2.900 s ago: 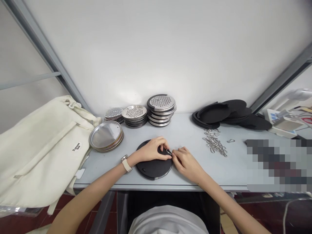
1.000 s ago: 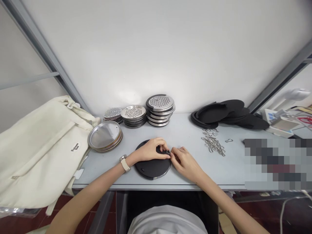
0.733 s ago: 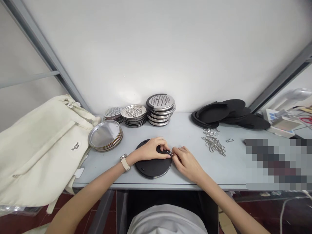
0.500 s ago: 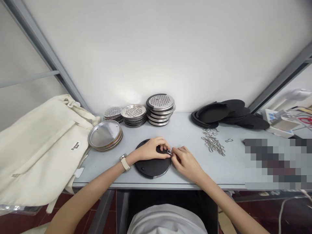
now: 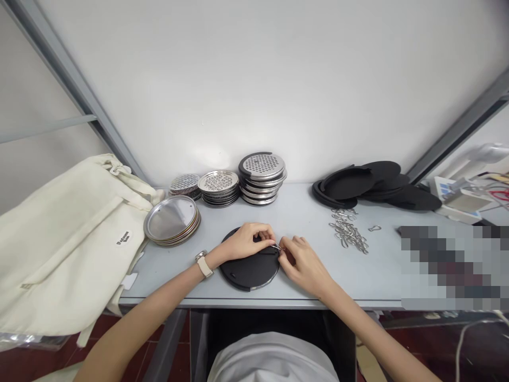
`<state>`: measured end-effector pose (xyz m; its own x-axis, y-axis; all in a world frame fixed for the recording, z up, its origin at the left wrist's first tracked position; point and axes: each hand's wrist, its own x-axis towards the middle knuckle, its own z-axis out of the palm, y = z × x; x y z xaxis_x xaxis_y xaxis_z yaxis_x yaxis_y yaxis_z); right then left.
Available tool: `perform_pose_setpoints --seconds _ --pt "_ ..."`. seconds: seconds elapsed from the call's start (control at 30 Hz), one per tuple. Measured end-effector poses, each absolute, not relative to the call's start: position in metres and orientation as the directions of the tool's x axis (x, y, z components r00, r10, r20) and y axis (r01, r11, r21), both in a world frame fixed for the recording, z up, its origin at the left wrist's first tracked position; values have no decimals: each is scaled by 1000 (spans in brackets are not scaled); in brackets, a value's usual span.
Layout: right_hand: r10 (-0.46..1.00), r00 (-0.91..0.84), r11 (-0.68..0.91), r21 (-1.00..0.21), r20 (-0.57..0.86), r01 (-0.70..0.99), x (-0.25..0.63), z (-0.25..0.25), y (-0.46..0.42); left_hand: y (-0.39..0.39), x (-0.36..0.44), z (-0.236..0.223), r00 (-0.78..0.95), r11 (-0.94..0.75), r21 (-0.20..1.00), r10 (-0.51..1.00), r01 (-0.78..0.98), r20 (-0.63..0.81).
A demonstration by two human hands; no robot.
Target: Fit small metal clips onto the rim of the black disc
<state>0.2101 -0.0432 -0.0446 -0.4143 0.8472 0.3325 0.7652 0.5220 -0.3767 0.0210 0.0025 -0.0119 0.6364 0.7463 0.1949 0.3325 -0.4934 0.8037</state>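
In front of me on the table lies a round black disc [image 5: 254, 273] with a silvery strip along its near right edge. A small metal spring clip [image 5: 275, 246], like a mini carabiner, is at the disc's right rim. My left hand [image 5: 248, 240] rests over the disc, thumb and forefinger pinched on the clip's left end. From the right, my right hand [image 5: 304, 264] closes its fingertips on the clip's other end, beside the rim. Fingers partly hide the clip, so I cannot tell whether it passes through the disc.
Along the wall stand stacks of perforated metal discs [image 5: 218, 181], a taller stack [image 5: 262, 165] and plain metal lids [image 5: 170, 218]. Loose clips [image 5: 348, 233] and black discs [image 5: 345, 184] lie to the right. A cream bag [image 5: 71, 239] covers the left end.
The clip has turned from showing its open loop to a thinner, edge-on look. My left fingertips have shifted slightly up; the right hand stays at the rim.
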Motion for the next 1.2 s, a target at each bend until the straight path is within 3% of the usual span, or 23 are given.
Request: perform_pose_setpoints --seconds 0.4,0.73,1.0,1.2 --pt "828 -475 560 -411 297 719 210 -48 -41 4 20 -15 618 -565 727 746 389 248" --pt "816 -502 578 -423 288 698 212 -49 -39 0 17 -4 713 -644 677 656 357 248" --pt "803 -523 596 -408 286 692 212 -48 -40 2 15 -3 740 -643 684 634 344 224" --pt "802 -516 597 -399 302 696 211 -49 -40 3 15 -7 737 -576 770 640 276 215"
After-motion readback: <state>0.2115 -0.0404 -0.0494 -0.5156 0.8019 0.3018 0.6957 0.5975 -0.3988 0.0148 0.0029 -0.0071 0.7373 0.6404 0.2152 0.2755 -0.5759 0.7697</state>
